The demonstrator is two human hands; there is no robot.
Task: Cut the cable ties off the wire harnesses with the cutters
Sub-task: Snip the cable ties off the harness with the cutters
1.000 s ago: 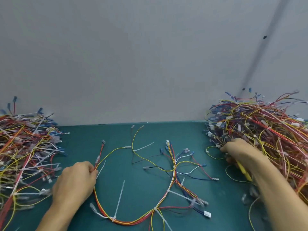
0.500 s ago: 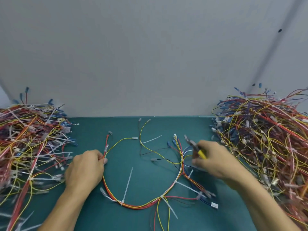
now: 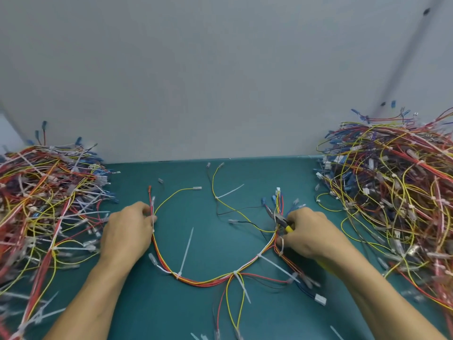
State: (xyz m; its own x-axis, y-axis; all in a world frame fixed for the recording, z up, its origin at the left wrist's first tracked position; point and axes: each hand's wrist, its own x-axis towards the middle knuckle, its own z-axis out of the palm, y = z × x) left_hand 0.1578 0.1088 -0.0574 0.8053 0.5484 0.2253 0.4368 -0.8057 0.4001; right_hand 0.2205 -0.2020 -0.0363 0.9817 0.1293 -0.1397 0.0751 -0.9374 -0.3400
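Note:
A wire harness [image 3: 201,282] of red, orange and yellow wires lies in a U-shaped loop on the green table. Several white cable ties stick out of it, one [image 3: 185,251] on its left part and another [image 3: 242,285] at the bottom. My left hand [image 3: 126,233] pinches the harness's left end against the table. My right hand [image 3: 310,233] grips yellow-handled cutters [image 3: 282,220], whose metal jaws point up-left at the harness's right branch, next to a tie [image 3: 282,246] there.
A big tangle of harnesses [image 3: 392,192] fills the right side of the table, another pile [image 3: 41,200] the left. Loose wires and a cut tie [image 3: 229,191] lie behind the loop. A grey wall stands right behind the table [image 3: 147,303].
My right hand came out of the right pile with the cutters and moved left and down to the harness's right branch. My left hand kept its hold on the left end.

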